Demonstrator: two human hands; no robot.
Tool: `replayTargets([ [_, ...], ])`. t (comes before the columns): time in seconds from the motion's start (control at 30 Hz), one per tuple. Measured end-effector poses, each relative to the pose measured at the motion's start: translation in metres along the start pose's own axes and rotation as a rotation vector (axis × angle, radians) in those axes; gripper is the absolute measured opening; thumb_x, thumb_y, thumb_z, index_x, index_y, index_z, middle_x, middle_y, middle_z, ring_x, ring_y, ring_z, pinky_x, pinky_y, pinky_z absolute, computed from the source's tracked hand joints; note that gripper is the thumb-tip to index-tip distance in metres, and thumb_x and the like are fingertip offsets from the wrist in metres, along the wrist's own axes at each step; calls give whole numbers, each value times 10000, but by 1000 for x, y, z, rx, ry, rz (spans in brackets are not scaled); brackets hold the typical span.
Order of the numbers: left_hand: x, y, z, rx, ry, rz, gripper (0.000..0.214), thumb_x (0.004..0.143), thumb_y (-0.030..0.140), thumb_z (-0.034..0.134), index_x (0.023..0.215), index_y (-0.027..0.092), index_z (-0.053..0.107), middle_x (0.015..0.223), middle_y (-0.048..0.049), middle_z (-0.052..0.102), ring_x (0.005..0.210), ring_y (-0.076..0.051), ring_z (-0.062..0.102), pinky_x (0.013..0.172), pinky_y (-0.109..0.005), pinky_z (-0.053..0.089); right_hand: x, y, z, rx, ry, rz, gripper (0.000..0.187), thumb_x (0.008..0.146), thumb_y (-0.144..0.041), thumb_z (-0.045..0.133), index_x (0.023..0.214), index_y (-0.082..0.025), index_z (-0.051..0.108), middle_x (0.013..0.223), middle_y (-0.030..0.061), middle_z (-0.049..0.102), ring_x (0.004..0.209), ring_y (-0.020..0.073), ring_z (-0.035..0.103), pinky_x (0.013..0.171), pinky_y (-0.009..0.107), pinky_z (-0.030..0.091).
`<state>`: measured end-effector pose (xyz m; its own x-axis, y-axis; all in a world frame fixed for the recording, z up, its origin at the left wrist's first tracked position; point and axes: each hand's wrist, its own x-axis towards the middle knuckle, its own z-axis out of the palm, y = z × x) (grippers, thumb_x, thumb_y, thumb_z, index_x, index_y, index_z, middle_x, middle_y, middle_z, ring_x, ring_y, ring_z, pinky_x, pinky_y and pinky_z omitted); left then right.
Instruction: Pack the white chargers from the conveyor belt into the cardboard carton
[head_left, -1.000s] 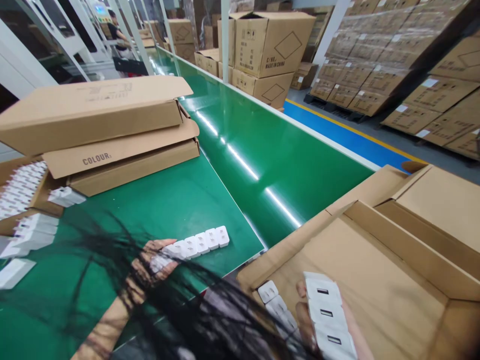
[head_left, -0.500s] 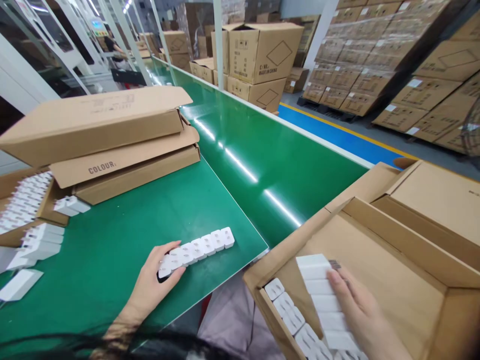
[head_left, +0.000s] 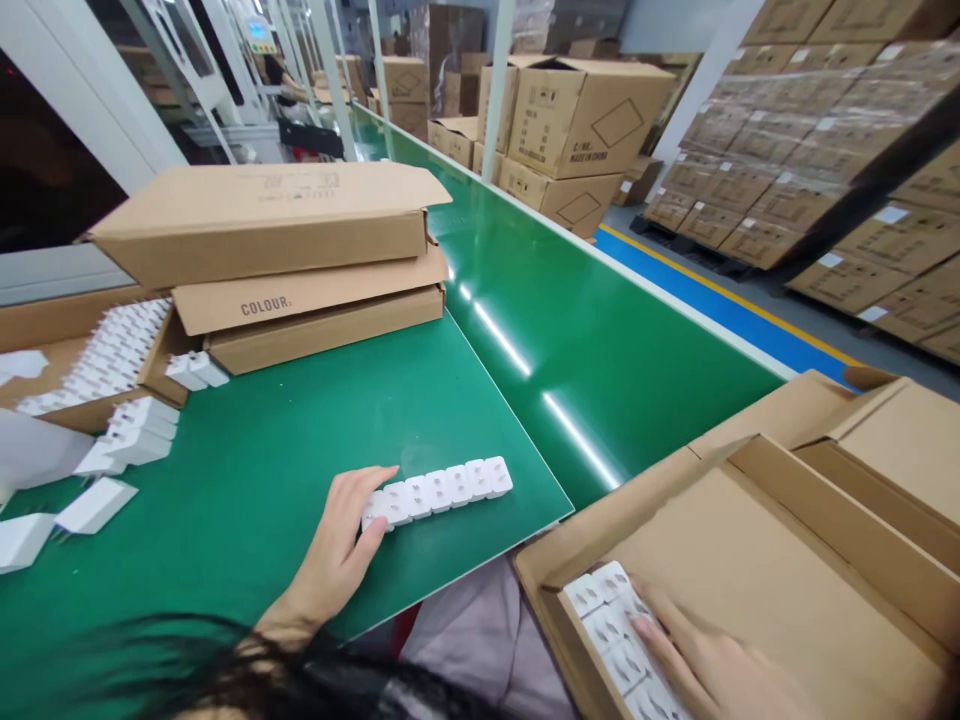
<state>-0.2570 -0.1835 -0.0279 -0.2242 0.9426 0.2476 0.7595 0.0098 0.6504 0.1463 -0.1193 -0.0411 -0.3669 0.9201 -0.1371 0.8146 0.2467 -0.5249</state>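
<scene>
My left hand is on the green tabletop, thumb and fingers closed around the near end of a straight row of white plug adapters. Their metal prongs point up. Inside the open cardboard box at the right, my right hand is closed against another row of white adapters. It stands prongs up along the box's left wall, beside a second row. Part of these rows is hidden under the hand and beyond the lower edge of the view.
Two stacked cardboard boxes stand at the back left. Beside them, a carton holds many adapters, with loose adapters in front. A green conveyor belt runs past the table edge. Stacked cartons stand beyond it.
My right hand has lowered its row of adapters into the box, turning it prongs up beside the row there. My left hand stays at the table row's end. The view has shifted left.
</scene>
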Motion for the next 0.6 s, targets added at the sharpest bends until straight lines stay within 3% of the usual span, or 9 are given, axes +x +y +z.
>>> replayTargets([
  [0.1,2,8,-3,-5,26,-37,417,919,349,357,1233,189,581,1165,-112,642,1100,-270,554,980,-445,461,19,-20,-19,-473,202,-227,270,900,-507,409,1037,-374,601,851,92,773,560,380,697,305,457,463],
  [0.17,3,12,-5,-3,22,-52,401,895,362,414,1215,190,582,1131,-110,649,1070,-270,581,936,-435,496,43,-48,-25,-596,288,-525,276,906,-430,467,1093,-280,602,995,148,757,730,353,732,425,437,562],
  [0.27,2,14,-5,-2,-16,-81,427,856,369,497,1244,201,554,1147,-108,630,1048,-261,619,866,-397,542,91,-103,-17,-593,277,-925,345,919,-378,489,1159,-152,592,1149,217,699,1035,346,676,769,446,594],
  [0.33,2,14,-3,4,-50,-71,456,834,366,545,1260,204,539,1175,-108,617,1045,-254,633,848,-382,557,121,-137,-4,-564,181,-1032,404,929,-404,480,1199,-116,566,1193,228,667,1093,345,636,848,463,548],
  [0.47,2,15,0,14,-70,-20,437,802,312,601,1225,219,548,1160,-90,636,1047,-242,637,892,-382,550,158,-173,21,-543,-62,-1132,444,921,-498,512,1231,-180,533,934,83,699,772,240,665,549,328,459],
  [0.6,3,15,1,13,-80,-13,400,790,290,641,1179,233,567,1114,-62,657,1024,-233,641,895,-359,547,165,-179,31,-548,-98,-1178,360,933,-500,497,1138,-213,571,786,25,664,622,194,625,431,305,256],
])
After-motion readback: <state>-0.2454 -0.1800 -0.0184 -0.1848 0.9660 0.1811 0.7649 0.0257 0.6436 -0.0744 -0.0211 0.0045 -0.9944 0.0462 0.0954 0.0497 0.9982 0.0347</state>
